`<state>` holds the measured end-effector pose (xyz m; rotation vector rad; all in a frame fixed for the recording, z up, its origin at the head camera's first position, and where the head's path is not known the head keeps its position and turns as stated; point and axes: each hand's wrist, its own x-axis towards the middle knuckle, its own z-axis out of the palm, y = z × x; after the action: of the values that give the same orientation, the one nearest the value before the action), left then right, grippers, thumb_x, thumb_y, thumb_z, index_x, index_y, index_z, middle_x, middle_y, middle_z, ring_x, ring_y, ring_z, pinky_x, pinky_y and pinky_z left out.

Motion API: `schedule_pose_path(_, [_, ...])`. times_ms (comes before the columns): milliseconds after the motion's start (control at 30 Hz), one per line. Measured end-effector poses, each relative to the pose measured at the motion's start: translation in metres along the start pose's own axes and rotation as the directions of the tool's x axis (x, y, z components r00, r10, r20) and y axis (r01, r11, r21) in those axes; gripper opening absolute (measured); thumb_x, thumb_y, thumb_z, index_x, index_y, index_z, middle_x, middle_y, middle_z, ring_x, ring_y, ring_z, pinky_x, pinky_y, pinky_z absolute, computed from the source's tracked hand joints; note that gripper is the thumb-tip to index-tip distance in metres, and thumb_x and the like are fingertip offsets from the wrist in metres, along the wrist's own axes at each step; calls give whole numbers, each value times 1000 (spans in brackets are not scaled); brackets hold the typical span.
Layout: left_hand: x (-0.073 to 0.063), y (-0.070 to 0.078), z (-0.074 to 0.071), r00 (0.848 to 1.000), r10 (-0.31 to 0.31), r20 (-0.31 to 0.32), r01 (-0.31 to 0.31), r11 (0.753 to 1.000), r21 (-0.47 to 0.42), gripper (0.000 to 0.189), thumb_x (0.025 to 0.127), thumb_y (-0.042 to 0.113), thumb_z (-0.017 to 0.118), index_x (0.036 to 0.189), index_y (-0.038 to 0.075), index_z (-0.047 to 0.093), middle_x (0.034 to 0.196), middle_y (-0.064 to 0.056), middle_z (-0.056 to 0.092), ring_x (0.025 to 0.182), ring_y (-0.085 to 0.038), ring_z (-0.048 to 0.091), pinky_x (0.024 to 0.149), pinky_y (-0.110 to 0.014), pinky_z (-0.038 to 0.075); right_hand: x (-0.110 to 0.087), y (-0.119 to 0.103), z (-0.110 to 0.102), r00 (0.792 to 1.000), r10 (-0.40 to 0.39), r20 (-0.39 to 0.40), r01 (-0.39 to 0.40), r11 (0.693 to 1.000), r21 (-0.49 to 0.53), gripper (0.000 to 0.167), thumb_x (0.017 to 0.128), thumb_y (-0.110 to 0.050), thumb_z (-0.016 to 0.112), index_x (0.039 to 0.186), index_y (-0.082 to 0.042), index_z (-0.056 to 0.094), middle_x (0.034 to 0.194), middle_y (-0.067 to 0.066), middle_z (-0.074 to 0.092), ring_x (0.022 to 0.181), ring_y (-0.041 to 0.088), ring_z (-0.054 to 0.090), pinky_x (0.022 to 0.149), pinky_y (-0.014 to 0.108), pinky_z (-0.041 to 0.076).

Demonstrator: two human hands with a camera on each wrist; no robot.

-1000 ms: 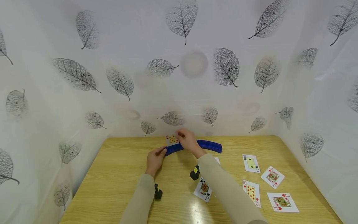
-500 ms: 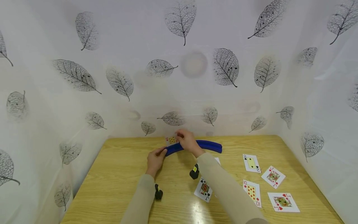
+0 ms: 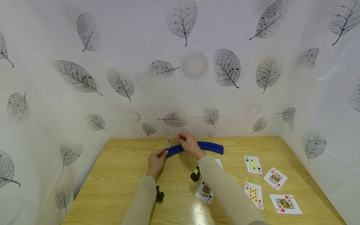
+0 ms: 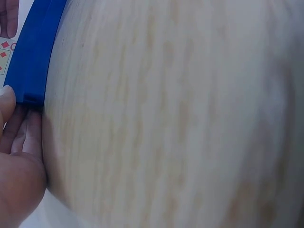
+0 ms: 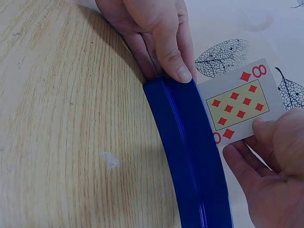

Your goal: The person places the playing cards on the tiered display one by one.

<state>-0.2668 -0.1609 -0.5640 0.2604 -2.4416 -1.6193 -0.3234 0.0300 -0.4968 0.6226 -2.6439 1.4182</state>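
A curved blue playing-card holder (image 3: 211, 147) lies near the back of the table. The eight of diamonds (image 5: 237, 99) stands in it by its left end, face towards me. My right hand (image 3: 189, 144) reaches across the holder and pinches this card at its right side, thumb on the face and fingers behind, as the right wrist view shows. At the holder's left end, my left hand (image 3: 156, 161) grips the tip, with the thumb on top and the other fingers underneath. The left wrist view shows that end of the holder (image 4: 35, 52) close up.
Face up on the right lie a two of spades (image 3: 253, 164), jack of diamonds (image 3: 275, 178), ten of diamonds (image 3: 253, 194) and jack of hearts (image 3: 285, 203). A black-suited jack (image 3: 204, 191) is partly under my right sleeve. A leaf-patterned white curtain (image 3: 194, 93) encloses the table.
The eight of diamonds sits slightly lower in the holder, with my right hand still at its side. My left hand and the holder have stayed in place.
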Motion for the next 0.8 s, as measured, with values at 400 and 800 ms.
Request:
schedule_pose_path(400, [0,-2,1,1000,17,4,-17,1000,-13,29,102,28,73,125,12,79,131,-14,75,128,-36,68,114,-52,52,-5,1,-5,1000,25,0,-25,998,60,31,104,-9,67,133,2,67,121,20,74,112,35,72,96,48,62])
schedule_pose_path(800, [-2,2,-1,1000,10,14,-10,1000,-7,29,103,25,71,127,10,78,133,-14,74,129,-37,66,114,-53,51,-25,10,-37,997,76,-8,-75,995,64,30,105,-19,67,132,-6,70,127,13,74,119,31,69,104,48,58])
